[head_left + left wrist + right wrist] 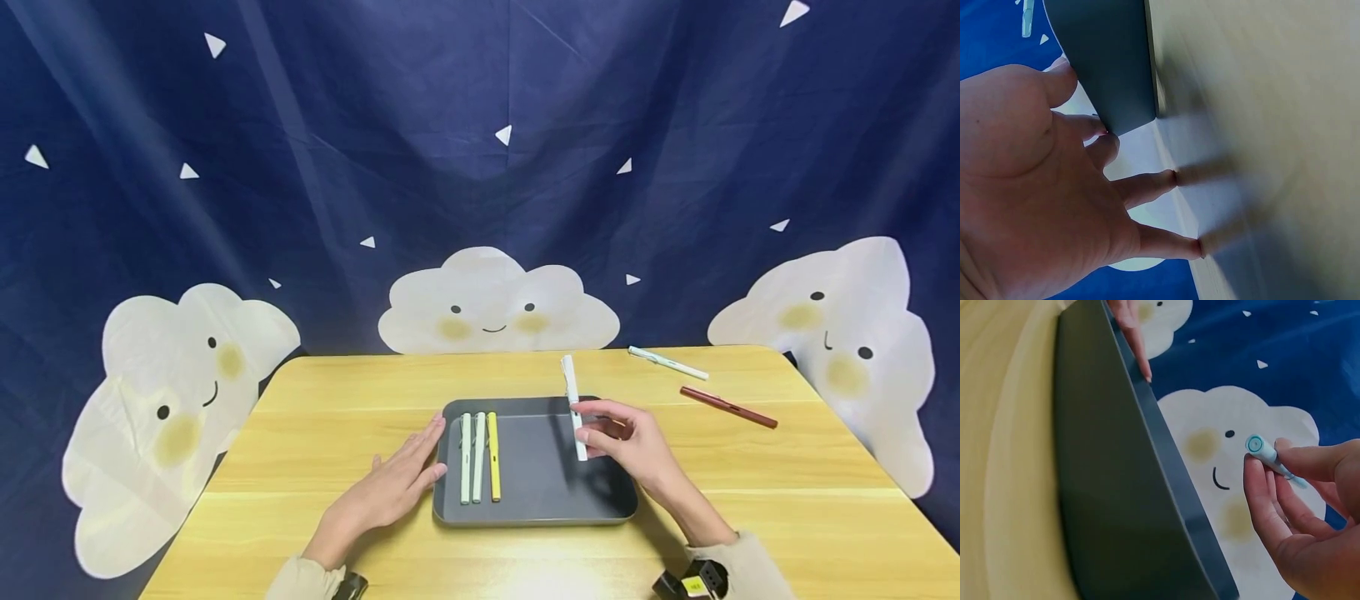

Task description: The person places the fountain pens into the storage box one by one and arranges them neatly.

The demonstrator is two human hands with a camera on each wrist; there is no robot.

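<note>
A white pen (570, 379) is pinched between the thumb and fingers of my right hand (626, 437), held tilted over the right part of a dark grey tray (536, 512). In the right wrist view the round end of this pen (1255, 444) faces the camera. My left hand (393, 479) rests at the tray's left side, fingers straight; the left wrist view shows its thumb and fingertips (1110, 140) at the tray's edge. Inside the tray, two pale green pens (466, 458) and a yellow pen (493, 457) lie side by side at the left.
On the wooden table (337, 383), right of the tray, lie a dark red pen (727, 407) and a pale pen (667, 363) near the back edge. A blue curtain (480, 167) with white clouds hangs behind the table.
</note>
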